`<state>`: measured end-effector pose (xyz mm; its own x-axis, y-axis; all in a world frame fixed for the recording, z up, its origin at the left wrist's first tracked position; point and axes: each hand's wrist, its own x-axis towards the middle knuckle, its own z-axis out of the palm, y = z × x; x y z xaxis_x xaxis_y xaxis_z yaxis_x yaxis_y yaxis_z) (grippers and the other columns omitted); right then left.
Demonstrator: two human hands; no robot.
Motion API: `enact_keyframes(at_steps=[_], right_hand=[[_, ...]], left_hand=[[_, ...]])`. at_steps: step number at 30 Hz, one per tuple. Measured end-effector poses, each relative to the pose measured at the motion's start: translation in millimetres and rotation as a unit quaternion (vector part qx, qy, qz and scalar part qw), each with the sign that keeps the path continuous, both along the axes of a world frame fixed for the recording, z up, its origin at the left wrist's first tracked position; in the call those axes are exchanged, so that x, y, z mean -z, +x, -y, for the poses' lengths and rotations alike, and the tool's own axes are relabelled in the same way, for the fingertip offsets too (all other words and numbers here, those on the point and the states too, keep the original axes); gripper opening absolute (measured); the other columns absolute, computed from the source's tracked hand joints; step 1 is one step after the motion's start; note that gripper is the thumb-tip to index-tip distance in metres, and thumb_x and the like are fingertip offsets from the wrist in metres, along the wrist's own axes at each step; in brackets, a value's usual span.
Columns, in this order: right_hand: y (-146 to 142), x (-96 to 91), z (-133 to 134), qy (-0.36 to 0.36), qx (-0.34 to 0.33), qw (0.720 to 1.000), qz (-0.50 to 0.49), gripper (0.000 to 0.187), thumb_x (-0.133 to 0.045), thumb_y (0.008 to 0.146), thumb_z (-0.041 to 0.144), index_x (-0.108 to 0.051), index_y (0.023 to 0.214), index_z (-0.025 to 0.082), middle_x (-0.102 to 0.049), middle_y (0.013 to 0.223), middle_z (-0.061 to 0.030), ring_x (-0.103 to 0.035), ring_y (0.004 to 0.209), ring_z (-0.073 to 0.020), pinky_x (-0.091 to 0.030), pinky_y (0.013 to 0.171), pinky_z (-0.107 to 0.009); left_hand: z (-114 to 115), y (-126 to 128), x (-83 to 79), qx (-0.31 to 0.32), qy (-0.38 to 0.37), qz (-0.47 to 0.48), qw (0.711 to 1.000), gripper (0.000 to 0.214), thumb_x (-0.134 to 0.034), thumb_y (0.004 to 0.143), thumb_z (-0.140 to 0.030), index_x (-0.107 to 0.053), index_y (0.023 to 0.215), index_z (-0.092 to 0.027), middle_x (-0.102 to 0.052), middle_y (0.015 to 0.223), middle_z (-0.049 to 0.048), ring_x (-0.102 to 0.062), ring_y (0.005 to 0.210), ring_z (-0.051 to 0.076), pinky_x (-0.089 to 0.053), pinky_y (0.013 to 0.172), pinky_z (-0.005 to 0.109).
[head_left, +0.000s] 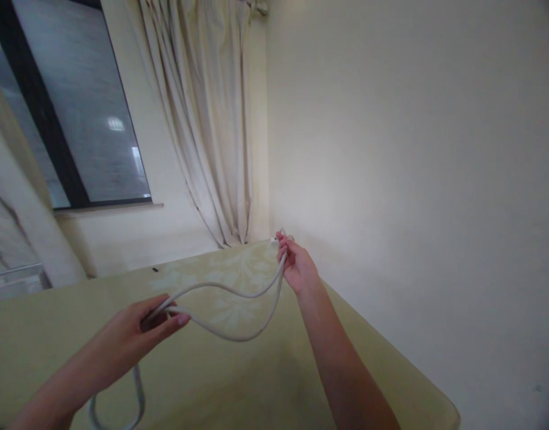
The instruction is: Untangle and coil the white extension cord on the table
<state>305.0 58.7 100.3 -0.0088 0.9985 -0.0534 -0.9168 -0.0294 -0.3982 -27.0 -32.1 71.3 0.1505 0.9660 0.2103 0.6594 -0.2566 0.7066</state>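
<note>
A white cable [238, 339] runs in two strands between my hands above a pale green patterned surface. My left hand [144, 328], at the lower left, closes around both strands, and a loop of the same cable hangs beneath its wrist. Farther forward, near the corner of the room, my right hand [295, 263] pinches the other end of the strands. A small white piece shows at its fingertips, too small to make out fully.
The green surface [238, 388] reaches to the right wall [413, 179]. A small dark object [155, 270] lies near its far edge. Cream curtains [212, 119] hang at the back beside a dark-framed window [77, 107].
</note>
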Motion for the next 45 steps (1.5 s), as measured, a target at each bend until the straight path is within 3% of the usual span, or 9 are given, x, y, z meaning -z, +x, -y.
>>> enact_keyframes(at_steps=[5,9,13,19,23,28,38,41,45], right_hand=[[5.0,-4.1,5.4,0.072,0.015,0.997,0.005,0.019,-0.057,0.091,-0.003,-0.066,0.092,0.014,-0.076,0.088,-0.002,-0.059,0.052,-0.0012,-0.051,0.048,-0.007],[25.6,-9.3,10.5,0.129,0.042,0.991,0.008,0.012,-0.063,0.092,0.006,-0.067,0.1,0.014,-0.066,0.072,0.0058,-0.047,0.045,-0.0004,-0.041,0.041,-0.009],[49.4,-9.1,10.2,0.097,0.14,0.985,0.003,0.007,-0.06,0.097,0.016,-0.062,0.09,0.017,-0.044,0.053,0.0118,-0.036,0.039,-0.0024,-0.034,0.039,-0.012],[70.3,-1.4,0.5,0.027,0.205,0.977,0.048,0.036,-0.053,0.097,0.013,-0.034,0.067,0.021,-0.029,0.048,0.0125,-0.029,0.036,-0.0035,-0.035,0.044,-0.014],[79.4,-1.4,-3.3,0.011,0.275,0.961,0.027,0.037,-0.05,0.097,0.015,-0.028,0.068,0.022,-0.028,0.048,0.0126,-0.028,0.035,-0.0033,-0.033,0.042,-0.013],[85.0,-10.9,4.1,0.034,0.359,0.933,0.021,0.017,-0.047,0.102,0.024,-0.046,0.085,0.023,-0.028,0.051,0.014,-0.024,0.036,-0.005,-0.023,0.036,-0.015],[38.1,-24.4,31.4,0.176,0.128,0.92,0.325,0.037,-0.078,0.081,0.05,-0.062,0.091,0.018,-0.03,0.055,0.0139,-0.017,0.039,-0.0031,-0.009,0.035,-0.019],[25.2,-22.6,35.9,0.19,0.056,0.892,0.406,0.038,-0.073,0.084,0.055,-0.064,0.09,0.018,-0.031,0.054,0.0129,-0.017,0.04,-0.0038,-0.009,0.035,-0.02],[-0.1,-16.0,41.9,0.243,-0.027,0.819,0.519,0.037,-0.062,0.093,0.053,-0.068,0.088,0.017,-0.034,0.054,0.0101,-0.024,0.042,-0.0058,-0.016,0.04,-0.021]], left_hand=[[2.3,44.1,5.7,0.069,-0.057,-0.008,0.996,0.083,-0.087,0.066,-0.051,-0.057,0.139,-0.025,-0.063,0.088,-0.0016,-0.059,0.072,0.018,-0.048,0.066,0.026],[-3.8,63.9,8.1,0.076,-0.031,-0.05,0.995,0.06,-0.08,0.074,-0.059,-0.069,0.119,-0.022,-0.053,0.069,-0.0052,-0.052,0.065,0.016,-0.04,0.059,0.024],[-17.0,39.2,10.7,-0.052,0.069,-0.1,0.991,0.048,-0.062,0.085,-0.069,-0.074,0.089,-0.022,-0.06,0.061,-0.0008,-0.055,0.059,0.018,-0.038,0.059,0.026],[-26.0,-3.9,24.9,-0.244,0.12,-0.149,0.951,0.046,-0.053,0.091,-0.067,-0.075,0.106,-0.029,-0.077,0.084,0.0066,-0.068,0.073,0.028,-0.04,0.061,0.03],[-32.0,-22.5,41.7,-0.271,0.195,-0.267,0.904,0.044,-0.041,0.1,-0.056,-0.068,0.113,-0.024,-0.076,0.107,0.0113,-0.067,0.087,0.032,-0.044,0.078,0.039],[-42.0,-29.9,60.8,-0.262,0.198,-0.383,0.863,0.048,-0.031,0.103,-0.05,-0.066,0.116,-0.02,-0.069,0.111,0.0165,-0.062,0.104,0.038,-0.041,0.092,0.049],[-52.8,39.6,126.7,0.025,0.002,-0.264,0.964,0.02,-0.055,0.09,-0.041,-0.07,0.093,-0.027,-0.075,0.105,0.01,-0.068,0.106,0.035,-0.045,0.092,0.051],[-50.4,43.7,108.7,0.015,-0.013,-0.14,0.99,0.033,-0.069,0.078,-0.045,-0.072,0.102,-0.024,-0.074,0.111,0.0128,-0.069,0.107,0.034,-0.05,0.093,0.049],[-36.5,72.8,52.5,-0.002,0.03,0.118,0.992,0.047,-0.067,0.083,-0.061,-0.074,0.106,-0.021,-0.075,0.112,0.0135,-0.071,0.101,0.029,-0.055,0.093,0.043]])
